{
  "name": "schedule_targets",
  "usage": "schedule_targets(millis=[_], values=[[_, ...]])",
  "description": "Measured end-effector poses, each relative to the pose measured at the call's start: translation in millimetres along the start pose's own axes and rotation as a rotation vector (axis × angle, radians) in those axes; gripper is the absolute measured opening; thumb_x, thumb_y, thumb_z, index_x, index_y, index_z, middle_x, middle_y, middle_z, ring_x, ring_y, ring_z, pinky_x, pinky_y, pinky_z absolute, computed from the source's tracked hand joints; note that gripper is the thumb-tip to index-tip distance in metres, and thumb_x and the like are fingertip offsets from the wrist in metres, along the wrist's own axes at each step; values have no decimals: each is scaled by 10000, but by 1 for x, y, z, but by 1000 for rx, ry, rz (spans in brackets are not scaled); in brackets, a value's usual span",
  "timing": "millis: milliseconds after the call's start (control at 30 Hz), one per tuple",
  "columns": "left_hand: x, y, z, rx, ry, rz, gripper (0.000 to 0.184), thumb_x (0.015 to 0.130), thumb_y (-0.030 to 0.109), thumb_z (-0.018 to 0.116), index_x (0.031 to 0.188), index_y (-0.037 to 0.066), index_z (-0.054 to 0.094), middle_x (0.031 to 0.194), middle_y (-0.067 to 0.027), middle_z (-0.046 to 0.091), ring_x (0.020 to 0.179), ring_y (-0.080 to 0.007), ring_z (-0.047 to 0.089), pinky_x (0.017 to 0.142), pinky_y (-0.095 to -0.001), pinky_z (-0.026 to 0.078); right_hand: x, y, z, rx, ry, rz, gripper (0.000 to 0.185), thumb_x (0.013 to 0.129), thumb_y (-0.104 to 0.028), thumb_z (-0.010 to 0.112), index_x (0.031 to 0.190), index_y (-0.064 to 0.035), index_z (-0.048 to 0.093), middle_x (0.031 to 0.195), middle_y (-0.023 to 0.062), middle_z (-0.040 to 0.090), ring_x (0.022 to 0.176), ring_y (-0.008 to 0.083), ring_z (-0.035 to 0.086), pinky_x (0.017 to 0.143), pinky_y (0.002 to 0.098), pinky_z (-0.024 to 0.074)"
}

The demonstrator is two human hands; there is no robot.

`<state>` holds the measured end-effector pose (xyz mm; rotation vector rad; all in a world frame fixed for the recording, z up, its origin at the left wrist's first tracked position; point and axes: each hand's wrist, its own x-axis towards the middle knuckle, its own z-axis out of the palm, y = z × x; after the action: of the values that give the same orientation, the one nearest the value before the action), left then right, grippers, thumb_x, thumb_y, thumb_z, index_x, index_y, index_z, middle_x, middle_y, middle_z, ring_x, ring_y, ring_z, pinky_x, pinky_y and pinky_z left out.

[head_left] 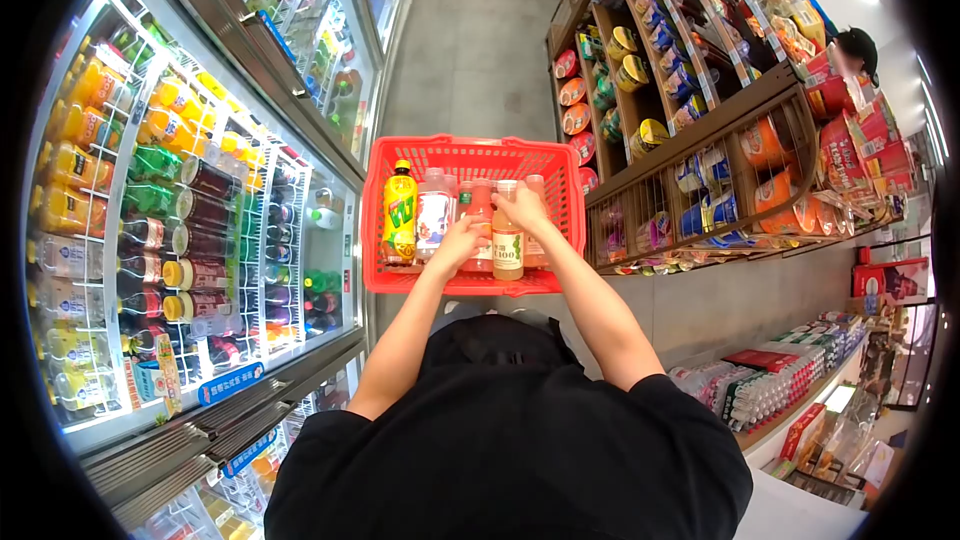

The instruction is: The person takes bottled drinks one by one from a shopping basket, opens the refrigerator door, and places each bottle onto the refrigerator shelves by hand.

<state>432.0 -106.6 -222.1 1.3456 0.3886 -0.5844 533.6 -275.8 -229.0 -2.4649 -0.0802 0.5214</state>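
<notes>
A red plastic shopping basket (395,282) is in front of me with several drink bottles in it. My right hand (523,210) is closed around the upper part of a bottle with a pale label and green print (508,252). To its left, the fingers of my left hand (462,244) curl over a pink drink bottle (482,202), covering part of its label. A yellow bottle with a black cap (400,212) lies along the basket's left side. Beside it is a bottle with a white label (434,215). Another pink bottle (535,252) is partly hidden behind my right hand and forearm.
On the left stands a lit drinks cooler (160,230) with several rows of bottles. Snack shelves (640,70) and a wire rack (700,190) border the right side. Grey aisle floor (465,40) runs ahead. Packed bottles (770,380) sit at lower right.
</notes>
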Motion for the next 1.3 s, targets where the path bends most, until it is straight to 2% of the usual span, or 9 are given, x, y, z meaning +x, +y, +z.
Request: schedule_targets(millis=[167,300,367,500,733,833,933,1100,1300], values=[[0,-9,4,8,-25,64,392,1015,234,497,1368,63,506,1204,-68,646,1038,-149,631,875,-304,502,-35,-6,-28,44,81,-79,741,902,-504,646,1286,97,447,1058,298,675,1022,425,667,890,460,520],[-26,4,19,11,0,101,420,1041,329,509,1309,9,553,1178,-85,648,1028,-150,622,904,-295,486,-50,-11,-46,180,172,-28,622,924,-468,631,1202,67,477,1093,305,660,1035,427,661,895,447,521],[-38,7,20,65,-49,126,491,1039,387,517,1335,-5,526,1227,-95,629,1097,-158,595,962,-294,461,-44,-12,-55,285,240,18,549,945,-429,627,1175,56,513,1097,262,677,1043,339,681,872,411,528],[-67,37,45,116,-137,287,565,1019,386,568,1401,-16,457,1282,-124,593,1199,-173,540,1005,-312,440,-34,-14,-79,421,283,-41,544,947,-429,634,1194,50,556,1130,229,676,1061,296,673,896,380,518],[-79,41,80,-5,-70,415,643,944,303,693,1441,19,401,1279,-84,591,1154,-140,559,975,-325,473,-61,-55,-113,553,39,-189,526,930,-372,688,1270,11,569,1125,121,682,1037,162,642,909,335,509],[-80,34,92,-49,35,429,625,934,265,700,1429,20,407,1291,-82,583,1146,-143,566,981,-325,475,-70,-56,-121,604,11,-303,595,900,-465,686,1234,18,595,1135,186,691,1060,248,673,916,373,517],[-82,29,105,-133,152,499,602,910,228,715,1393,6,433,1236,-93,598,1105,-159,585,944,-325,495,-80,-52,-122,708,-126,-327,595,916,-476,675,1249,9,586,1120,164,698,1052,220,673,911,358,519],[-120,37,131,-260,291,615,599,921,253,707,1399,8,445,1255,-89,594,1125,-159,583,945,-324,494,-126,-51,-130,727,-353,-422,545,1012,-475,539,1272,2,579,1014,46,675,855,94,616,717,269,504],[-149,17,150,-307,412,695,629,992,321,604,1492,28,360,1397,-104,508,1277,-163,491,1063,-330,393,-152,-30,-102,929,-572,-502,471,1031,-284,569,1398,-2,481,1229,62,621,1099,110,577,919,272,476]])
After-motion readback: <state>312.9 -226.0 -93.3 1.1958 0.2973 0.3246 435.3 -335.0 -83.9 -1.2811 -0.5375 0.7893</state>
